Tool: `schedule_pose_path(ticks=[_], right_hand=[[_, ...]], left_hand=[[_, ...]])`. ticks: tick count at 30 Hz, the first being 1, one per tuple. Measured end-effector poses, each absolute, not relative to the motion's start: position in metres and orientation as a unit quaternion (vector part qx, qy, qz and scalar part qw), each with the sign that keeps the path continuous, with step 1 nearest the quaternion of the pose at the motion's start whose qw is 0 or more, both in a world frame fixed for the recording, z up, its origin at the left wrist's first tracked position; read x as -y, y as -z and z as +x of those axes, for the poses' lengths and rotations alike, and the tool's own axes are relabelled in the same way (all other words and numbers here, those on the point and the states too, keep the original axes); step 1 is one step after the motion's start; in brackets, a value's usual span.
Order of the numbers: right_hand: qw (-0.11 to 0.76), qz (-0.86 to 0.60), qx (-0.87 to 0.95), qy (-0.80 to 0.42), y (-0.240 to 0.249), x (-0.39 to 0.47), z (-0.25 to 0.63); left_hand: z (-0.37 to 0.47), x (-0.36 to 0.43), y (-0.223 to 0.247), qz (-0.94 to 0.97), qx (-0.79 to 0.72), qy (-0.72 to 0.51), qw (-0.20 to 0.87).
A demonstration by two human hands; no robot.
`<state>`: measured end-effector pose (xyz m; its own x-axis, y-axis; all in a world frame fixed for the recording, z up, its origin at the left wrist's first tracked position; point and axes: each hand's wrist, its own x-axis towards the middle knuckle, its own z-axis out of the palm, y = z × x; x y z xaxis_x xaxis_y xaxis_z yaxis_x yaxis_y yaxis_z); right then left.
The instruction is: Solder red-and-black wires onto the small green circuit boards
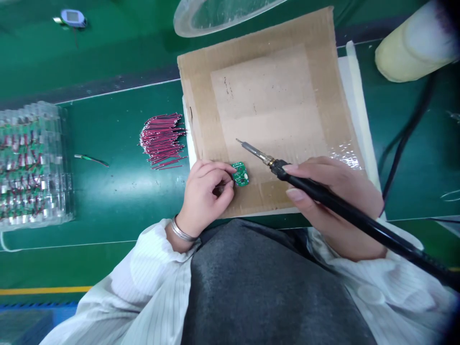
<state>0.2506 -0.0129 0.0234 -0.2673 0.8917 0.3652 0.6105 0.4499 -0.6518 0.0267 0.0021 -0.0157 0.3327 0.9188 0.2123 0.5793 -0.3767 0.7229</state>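
Observation:
My left hand is closed at the left edge of a small green circuit board, its fingertips on the board. The board lies over the cardboard sheet, near its front edge. In my right hand is a black-handled soldering iron, held like a pen. Its metal tip points up and left, above the cardboard and apart from the board. Left of the cardboard lies a pile of short dark red wires with bare ends. Whatever else is inside my left fingers is hidden.
Stacked clear trays with small assemblies stand at the far left, and a few loose wires lie beside them. A clear round rim is at the back. A pale cylindrical container and a black cable are on the right.

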Motion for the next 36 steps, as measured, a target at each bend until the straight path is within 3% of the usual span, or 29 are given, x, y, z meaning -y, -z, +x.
schedule_pose_path(ticks=[6, 12, 19, 36], right_hand=[[0.339, -0.494, 0.791, -0.12, -0.029, 0.014, 0.252], [0.322, -0.486, 0.795, -0.17, -0.028, 0.021, 0.26], [0.311, -0.463, 0.821, -0.12, -0.03, 0.018, 0.256], [0.342, -0.493, 0.775, -0.2, -0.031, 0.018, 0.261]], left_hand=[[0.027, -0.002, 0.018, 0.772, -0.487, -0.314, 0.259], [0.028, -0.002, 0.017, 0.765, -0.494, -0.322, 0.26], [0.029, -0.002, 0.017, 0.755, -0.504, -0.322, 0.269], [0.023, -0.005, 0.017, 0.778, -0.473, -0.31, 0.274]])
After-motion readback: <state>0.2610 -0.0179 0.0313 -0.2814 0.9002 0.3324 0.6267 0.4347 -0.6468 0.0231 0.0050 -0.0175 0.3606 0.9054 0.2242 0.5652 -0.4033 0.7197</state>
